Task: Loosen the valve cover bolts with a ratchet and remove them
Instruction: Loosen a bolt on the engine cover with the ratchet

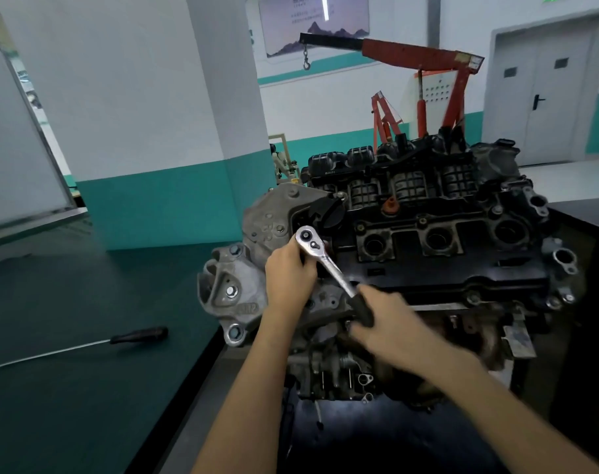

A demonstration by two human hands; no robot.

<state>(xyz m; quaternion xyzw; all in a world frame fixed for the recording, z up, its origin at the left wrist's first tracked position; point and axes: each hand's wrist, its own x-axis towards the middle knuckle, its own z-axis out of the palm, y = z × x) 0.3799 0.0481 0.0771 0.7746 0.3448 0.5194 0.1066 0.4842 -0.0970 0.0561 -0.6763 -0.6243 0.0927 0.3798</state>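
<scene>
While both hands grip it, chrome ratchet (320, 256) meets ribbed black valve cover (438, 268).

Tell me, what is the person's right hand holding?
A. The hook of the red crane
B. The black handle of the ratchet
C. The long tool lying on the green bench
B: the right hand is wrapped round the black handle of the ratchet, while the left hand holds the ratchet at its head, over the engine.

Chrome ratchet (335, 273) at black valve cover (428, 271)
</scene>
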